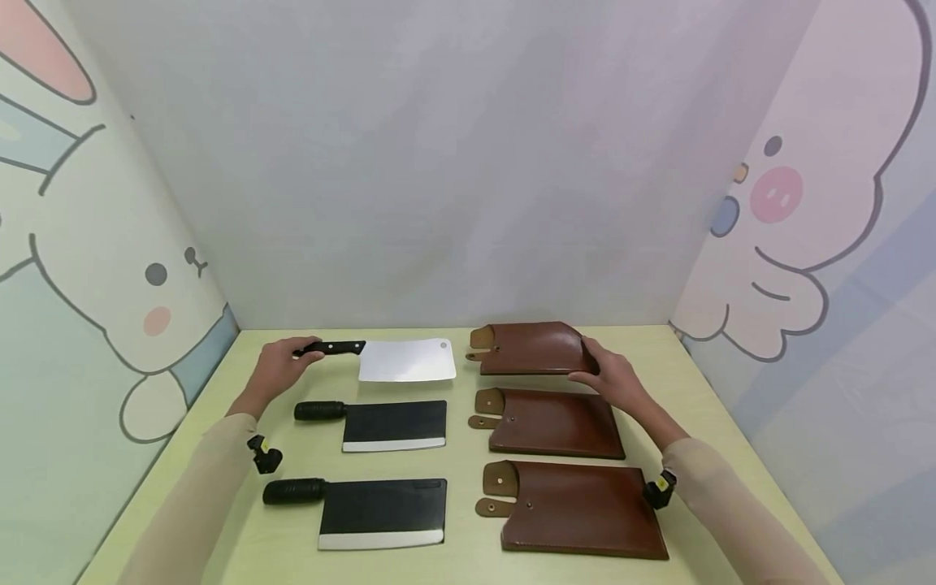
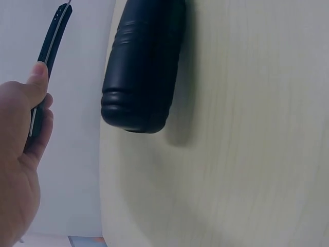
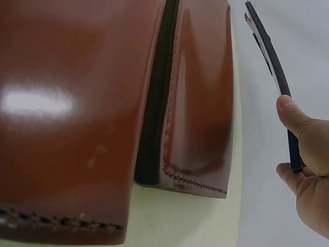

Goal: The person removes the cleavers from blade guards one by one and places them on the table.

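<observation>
At the back left, my left hand (image 1: 283,366) grips the black riveted handle (image 1: 338,348) of a cleaver with a bright silver blade (image 1: 406,361). In the left wrist view, thumb and fingers close around that handle (image 2: 53,38). Opposite, my right hand (image 1: 613,375) pinches the closed end of a brown leather sheath (image 1: 537,348). Seen edge-on in the right wrist view, the sheath (image 3: 277,72) is raised off the table between thumb and fingers. Its open mouth, with a flap and snap strap, faces the cleaver's blade tip, a small gap apart.
Two black-bladed cleavers, a middle one (image 1: 395,426) and a front one (image 1: 383,513), lie on the left of the table (image 1: 241,544). A middle sheath (image 1: 559,422) and a larger front sheath (image 1: 585,508) lie on the right. A pale wall (image 1: 453,162) stands behind.
</observation>
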Tool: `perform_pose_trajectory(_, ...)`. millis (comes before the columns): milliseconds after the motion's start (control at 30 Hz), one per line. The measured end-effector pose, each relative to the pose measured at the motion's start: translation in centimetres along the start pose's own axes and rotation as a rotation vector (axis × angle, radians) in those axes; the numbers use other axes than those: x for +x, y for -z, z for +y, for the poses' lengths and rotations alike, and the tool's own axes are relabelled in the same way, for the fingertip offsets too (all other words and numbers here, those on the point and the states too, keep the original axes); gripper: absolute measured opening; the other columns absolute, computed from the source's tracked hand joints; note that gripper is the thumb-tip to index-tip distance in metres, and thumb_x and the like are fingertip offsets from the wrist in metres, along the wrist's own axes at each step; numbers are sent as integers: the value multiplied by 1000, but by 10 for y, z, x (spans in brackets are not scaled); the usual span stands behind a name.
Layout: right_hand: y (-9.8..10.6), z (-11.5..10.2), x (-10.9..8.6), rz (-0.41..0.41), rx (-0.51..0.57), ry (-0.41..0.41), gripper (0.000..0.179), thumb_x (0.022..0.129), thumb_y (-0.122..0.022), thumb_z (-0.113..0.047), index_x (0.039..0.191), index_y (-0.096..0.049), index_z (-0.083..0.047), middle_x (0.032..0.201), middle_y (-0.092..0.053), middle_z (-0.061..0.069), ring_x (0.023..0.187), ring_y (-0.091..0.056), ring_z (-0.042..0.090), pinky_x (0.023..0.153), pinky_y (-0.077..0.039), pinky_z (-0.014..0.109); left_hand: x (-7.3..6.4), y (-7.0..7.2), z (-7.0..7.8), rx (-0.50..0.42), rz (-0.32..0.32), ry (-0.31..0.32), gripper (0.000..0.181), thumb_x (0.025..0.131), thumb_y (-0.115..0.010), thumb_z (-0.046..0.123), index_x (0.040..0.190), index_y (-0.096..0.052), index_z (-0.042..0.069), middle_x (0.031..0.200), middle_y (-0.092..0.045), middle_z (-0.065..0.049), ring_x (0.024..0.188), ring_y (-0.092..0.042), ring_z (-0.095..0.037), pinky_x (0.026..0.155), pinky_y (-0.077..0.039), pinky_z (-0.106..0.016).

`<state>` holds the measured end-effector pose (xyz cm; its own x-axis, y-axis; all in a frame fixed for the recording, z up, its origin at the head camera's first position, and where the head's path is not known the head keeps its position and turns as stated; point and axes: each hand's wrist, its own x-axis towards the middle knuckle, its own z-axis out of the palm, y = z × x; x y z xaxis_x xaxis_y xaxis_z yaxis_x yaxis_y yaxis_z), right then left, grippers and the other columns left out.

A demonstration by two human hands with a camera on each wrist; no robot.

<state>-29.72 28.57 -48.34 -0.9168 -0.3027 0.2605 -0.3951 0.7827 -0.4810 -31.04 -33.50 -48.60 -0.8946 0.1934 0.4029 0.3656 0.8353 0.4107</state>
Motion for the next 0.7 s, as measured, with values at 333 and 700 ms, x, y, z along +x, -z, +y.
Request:
perform_pose_trajectory(333,-8,3,3,-30,-16,-7,87,91,-79,-29,155,-33,7,148,-47,34,130,-52,50,100,-48,61,0,-8,-8,12,-59,41,38,98,-71,19,127,-68,-6,123,-68,-29,110,-65,-48,91,-51,-62)
perform_pose_trajectory(700,-9,6,7,-69,-36,-59,87,92,-78,-30,155,-32,8,150,-44,33,134,-48,51,104,-45,62,0,-10,-13,27,-120,65,39,99,-69,18,130,-65,-7,127,-65,-30,118,-61,-50,98,-47,-64)
